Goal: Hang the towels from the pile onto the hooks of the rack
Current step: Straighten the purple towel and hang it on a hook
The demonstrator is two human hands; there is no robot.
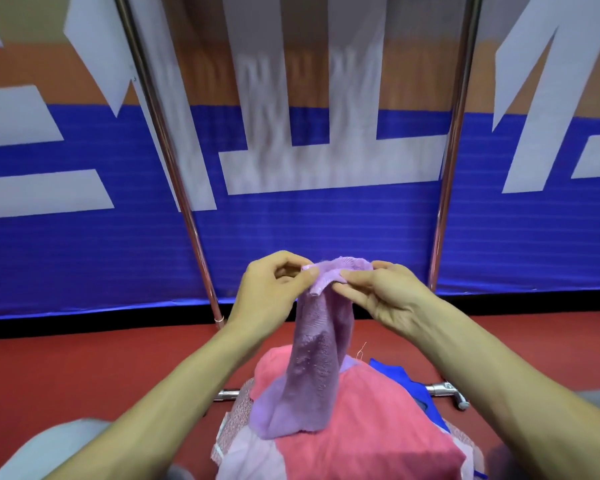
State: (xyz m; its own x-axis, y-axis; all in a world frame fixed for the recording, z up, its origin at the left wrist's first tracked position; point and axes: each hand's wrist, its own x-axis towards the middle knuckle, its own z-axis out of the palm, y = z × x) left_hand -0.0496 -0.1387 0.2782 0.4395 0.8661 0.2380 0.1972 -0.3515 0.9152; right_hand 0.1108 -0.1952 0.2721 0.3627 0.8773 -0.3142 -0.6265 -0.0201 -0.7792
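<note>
Both hands up at centre frame, pinching the top edge of a purple towel (321, 344). Left hand (274, 292) at 9 o'clock of the edge, thumb and fingers closed on the fabric; right hand (385, 299) at 3 o'clock of it, thumb and forefinger closed on the same edge. The pinched corner is bunched, so any loop or tag is hard to make out. The towel hangs straight down, its lower end resting on the pile (347, 420) at 6 o'clock.

Pile: pink towel (368, 427) on top, a blue one (413, 386) poking out at 3 o'clock, a pale speckled one at 8 o'clock; pile bottom cut off by the frame edge.

Rack (194, 237): only two metal uprights and a low base bar visible; top is cut off, hooks out of view. Something pale hanging between the uprights at 12 o'clock is motion-blurred, can't identify. Blue-and-orange banner (326, 230) behind, red floor (84, 368).
</note>
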